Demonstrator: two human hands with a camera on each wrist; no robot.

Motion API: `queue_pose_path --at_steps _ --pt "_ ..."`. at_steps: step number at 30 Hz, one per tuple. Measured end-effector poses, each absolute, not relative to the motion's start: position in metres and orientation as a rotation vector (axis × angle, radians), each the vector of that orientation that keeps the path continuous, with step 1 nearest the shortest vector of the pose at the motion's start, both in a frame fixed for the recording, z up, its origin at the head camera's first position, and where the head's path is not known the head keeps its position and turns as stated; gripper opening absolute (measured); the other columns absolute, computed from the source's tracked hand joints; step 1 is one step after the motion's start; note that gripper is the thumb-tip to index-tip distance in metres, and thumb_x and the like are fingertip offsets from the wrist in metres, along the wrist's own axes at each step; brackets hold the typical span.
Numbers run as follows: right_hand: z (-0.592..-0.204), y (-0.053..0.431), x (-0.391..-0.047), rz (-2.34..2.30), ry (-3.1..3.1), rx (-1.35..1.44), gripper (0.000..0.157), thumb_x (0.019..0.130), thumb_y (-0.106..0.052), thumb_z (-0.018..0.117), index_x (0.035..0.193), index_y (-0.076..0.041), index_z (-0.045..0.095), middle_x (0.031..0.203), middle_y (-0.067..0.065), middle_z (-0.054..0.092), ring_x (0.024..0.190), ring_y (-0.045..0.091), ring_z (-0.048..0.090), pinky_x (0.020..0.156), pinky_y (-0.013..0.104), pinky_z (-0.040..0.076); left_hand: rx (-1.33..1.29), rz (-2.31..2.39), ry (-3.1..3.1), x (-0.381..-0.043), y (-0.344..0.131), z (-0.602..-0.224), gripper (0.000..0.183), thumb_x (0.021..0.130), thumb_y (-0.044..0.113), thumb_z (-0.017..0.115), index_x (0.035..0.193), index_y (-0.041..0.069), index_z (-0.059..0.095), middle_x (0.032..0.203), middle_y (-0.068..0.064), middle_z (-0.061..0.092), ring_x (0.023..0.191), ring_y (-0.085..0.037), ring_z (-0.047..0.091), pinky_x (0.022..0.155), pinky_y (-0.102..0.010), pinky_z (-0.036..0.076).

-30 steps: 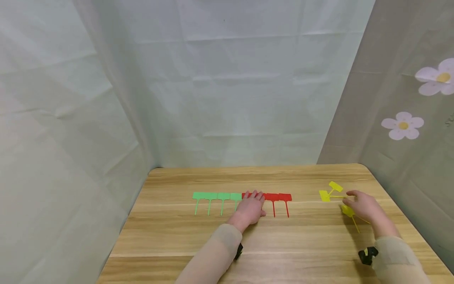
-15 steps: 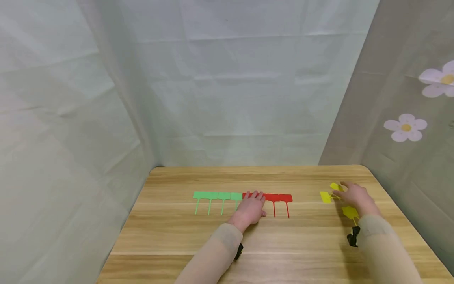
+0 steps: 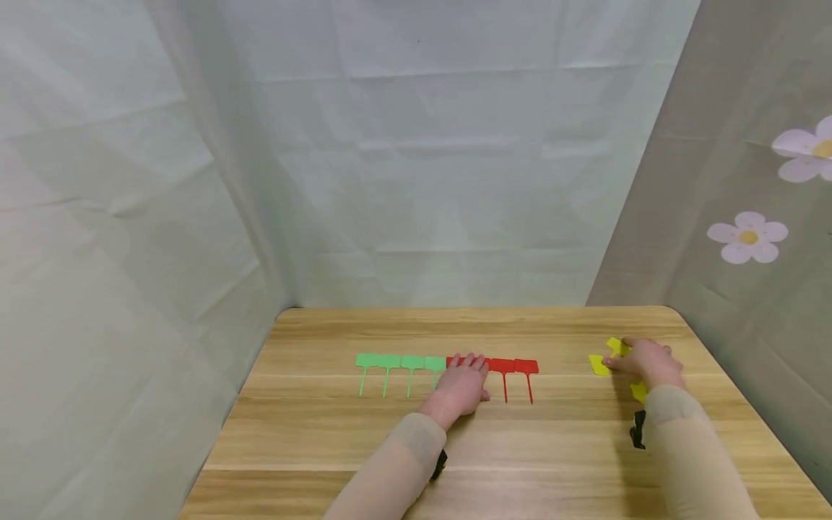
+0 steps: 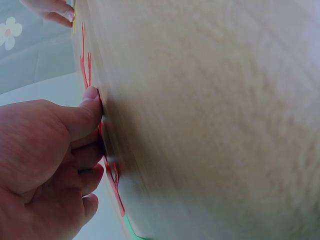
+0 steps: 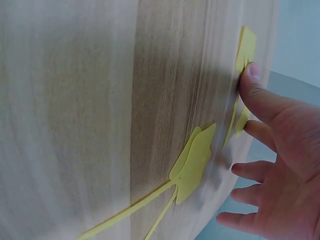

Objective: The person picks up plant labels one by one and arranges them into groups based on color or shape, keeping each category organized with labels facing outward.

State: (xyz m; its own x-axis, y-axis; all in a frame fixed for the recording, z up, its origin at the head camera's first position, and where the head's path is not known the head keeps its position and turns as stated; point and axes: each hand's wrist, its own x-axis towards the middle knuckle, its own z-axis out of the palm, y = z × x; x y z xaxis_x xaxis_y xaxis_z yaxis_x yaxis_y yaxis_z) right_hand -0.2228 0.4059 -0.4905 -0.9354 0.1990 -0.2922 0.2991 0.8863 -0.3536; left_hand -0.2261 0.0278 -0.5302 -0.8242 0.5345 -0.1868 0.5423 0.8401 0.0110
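T-shaped plant labels lie flat on the wooden table in a row, green labels (image 3: 390, 361) at left and red labels (image 3: 526, 366) at right. My left hand (image 3: 460, 384) rests across the red ones nearest the green, fingers stretched forward and partly covering them. At the right, my right hand (image 3: 650, 361) is over loose yellow labels. Its thumb touches one yellow label (image 5: 246, 47) near the neck, while the index fingertip is at another yellow label (image 5: 242, 121). Two overlapping yellow labels (image 5: 195, 160) lie nearer the wrist, partly hidden by the arm in the head view.
The table (image 3: 520, 462) ends at a pale cloth backdrop (image 3: 429, 217) behind and at the sides. White flowers (image 3: 747, 237) are printed on the right-hand cloth. A black wrist device (image 3: 638, 430) sits beneath the right sleeve.
My right hand has moved left and forward from above the nearer yellow labels, then lowered its thumb and index finger onto the farther two. My left hand has stayed put.
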Motion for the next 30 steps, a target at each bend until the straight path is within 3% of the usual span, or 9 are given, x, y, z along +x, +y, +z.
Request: queue_pose_path --at_steps 7,14,30 --pt "-0.489 0.4 -0.224 -0.51 2.848 0.399 0.093 0.097 -0.052 0.076 0.154 0.011 0.039 0.153 0.049 0.029 0.139 0.082 0.006 0.105 0.091 0.021 0.841 -0.101 2.847 -0.226 0.029 -0.532 0.068 0.107 0.046 0.063 0.165 0.016 0.045 0.172 0.002 0.037 0.161 -0.019 0.029 0.132 -0.042 0.02" --pt "-0.49 0.397 -0.225 -0.498 2.871 0.42 0.088 0.097 -0.046 0.077 0.153 0.011 0.039 0.152 0.05 0.028 0.14 0.081 0.003 0.107 0.092 0.016 0.846 -0.114 2.852 -0.225 0.029 -0.53 0.067 0.107 0.045 0.063 0.164 0.016 0.046 0.171 0.002 0.039 0.16 -0.018 0.029 0.131 -0.041 0.021" --pt "-0.5 0.397 -0.232 -0.525 3.008 0.496 0.08 0.083 -0.038 0.092 0.131 0.014 0.054 0.135 0.046 0.053 0.139 0.08 0.014 0.103 0.09 0.022 0.828 -0.103 2.843 -0.223 0.03 -0.528 0.068 0.106 0.044 0.065 0.164 0.016 0.046 0.171 0.001 0.039 0.16 -0.02 0.03 0.131 -0.043 0.021"
